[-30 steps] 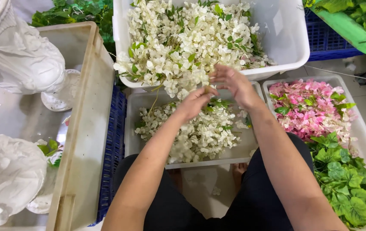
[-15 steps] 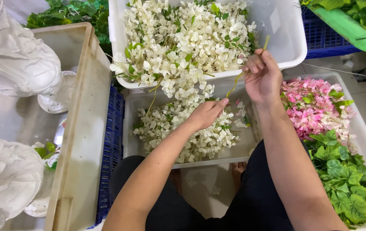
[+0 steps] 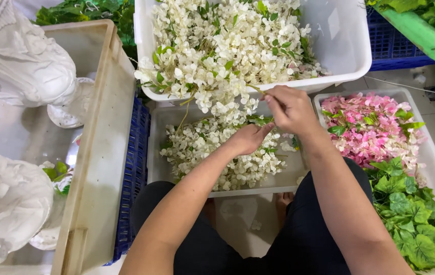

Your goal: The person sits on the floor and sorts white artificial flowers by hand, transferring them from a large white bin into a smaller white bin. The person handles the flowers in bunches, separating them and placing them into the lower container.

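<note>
Above the shallow tray, a thin green stem of white blossoms, right hand grip clamped on it.

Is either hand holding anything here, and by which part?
The right hand pinches a thin green stem of the white flowers at its end. The left hand rests in the white flowers; its grip is hidden.
</note>
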